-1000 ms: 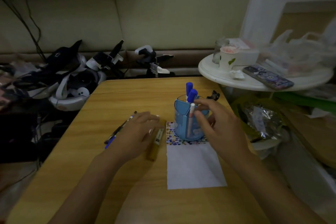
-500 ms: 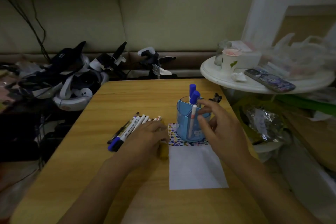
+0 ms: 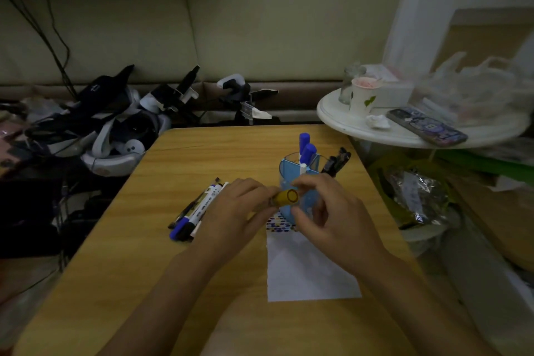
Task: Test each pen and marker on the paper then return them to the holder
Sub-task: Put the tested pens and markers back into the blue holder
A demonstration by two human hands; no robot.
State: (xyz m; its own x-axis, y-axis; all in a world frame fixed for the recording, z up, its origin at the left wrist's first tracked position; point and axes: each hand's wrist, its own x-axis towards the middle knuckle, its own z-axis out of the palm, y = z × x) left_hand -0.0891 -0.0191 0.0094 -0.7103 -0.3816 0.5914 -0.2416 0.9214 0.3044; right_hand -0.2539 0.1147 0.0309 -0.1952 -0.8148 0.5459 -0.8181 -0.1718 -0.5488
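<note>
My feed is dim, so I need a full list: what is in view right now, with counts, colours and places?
Yellow marker: one, held between both hands above the paper.
Holder: one, blue, on the paper's far end, with blue-capped markers inside.
Paper: one, white, coloured dots at far end.
Loose pens: several, left of hands.
Table: one, wooden.
Phone: one, on the white round table.
Cup: one, white, same table.
Left hand: grips marker.
Right hand: pinches its end.
</note>
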